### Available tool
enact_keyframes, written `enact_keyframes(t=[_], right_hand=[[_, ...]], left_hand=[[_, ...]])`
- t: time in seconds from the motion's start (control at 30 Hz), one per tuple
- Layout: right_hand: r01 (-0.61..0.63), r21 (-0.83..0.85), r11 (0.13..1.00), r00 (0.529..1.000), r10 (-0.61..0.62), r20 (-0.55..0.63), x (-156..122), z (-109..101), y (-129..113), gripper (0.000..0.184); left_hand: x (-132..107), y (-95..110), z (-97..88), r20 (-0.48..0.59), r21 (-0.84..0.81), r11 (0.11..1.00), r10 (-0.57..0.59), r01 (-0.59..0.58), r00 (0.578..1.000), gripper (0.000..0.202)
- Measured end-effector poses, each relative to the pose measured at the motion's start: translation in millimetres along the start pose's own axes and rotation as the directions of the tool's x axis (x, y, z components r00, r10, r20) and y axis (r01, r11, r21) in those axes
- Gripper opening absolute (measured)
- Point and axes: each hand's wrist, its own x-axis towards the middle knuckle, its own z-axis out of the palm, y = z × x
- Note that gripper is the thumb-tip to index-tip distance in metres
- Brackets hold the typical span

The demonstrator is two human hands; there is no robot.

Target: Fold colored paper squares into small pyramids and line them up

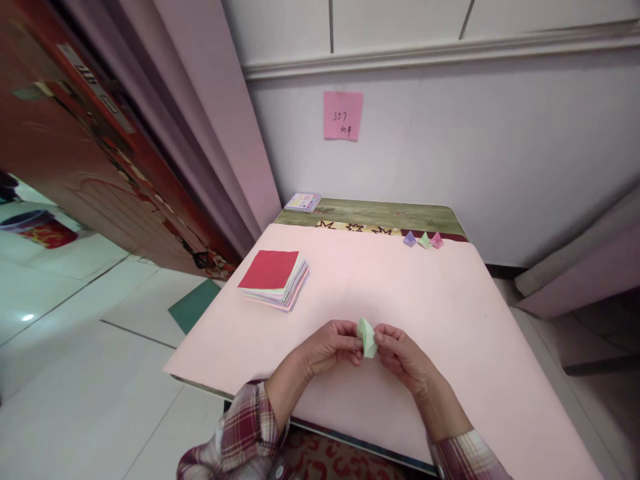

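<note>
A small folded piece of light green paper (367, 336) is pinched between both my hands just above the pink table cover (450, 313). My left hand (331, 346) grips its left side with curled fingers. My right hand (403, 357) grips its right side the same way. A stack of coloured square papers (274, 279), red sheet on top, lies to the left, a hand's length beyond my left hand. Three small folded paper shapes, purple (409, 239), green (425, 241) and pink (437, 241), sit in a row at the cover's far edge.
A flat pack with coloured squares (303, 202) lies on the bare wood strip (395, 215) at the table's back. A pink note (343, 115) is stuck on the wall. A green sheet (194, 305) lies on the floor left of the table. A red door stands at left.
</note>
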Motion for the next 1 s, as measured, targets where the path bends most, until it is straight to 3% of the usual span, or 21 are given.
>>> enact_keyframes(t=[0.17, 0.6, 1.0], right_hand=[[-0.024, -0.020, 1.000, 0.999, 0.025, 0.042, -1.4, 1.8, -3.6, 0.031], [0.009, -0.083, 0.996, 1.000, -0.009, 0.000, -0.3, 3.1, -1.4, 0.032], [-0.010, -0.193, 0.981, 0.998, 0.022, 0.061, -3.2, 1.7, -2.1, 0.037]], left_hand=[[-2.3, 4.4, 2.8, 0.035, 0.046, 0.999, -0.011, 0.010, 0.999, 0.027], [-0.3, 5.3, 7.0, -0.046, 0.087, 0.996, 0.016, -0.012, 0.999, 0.033], [-2.7, 6.2, 10.8, -0.054, 0.120, 0.993, 0.026, -0.020, 0.998, 0.036]])
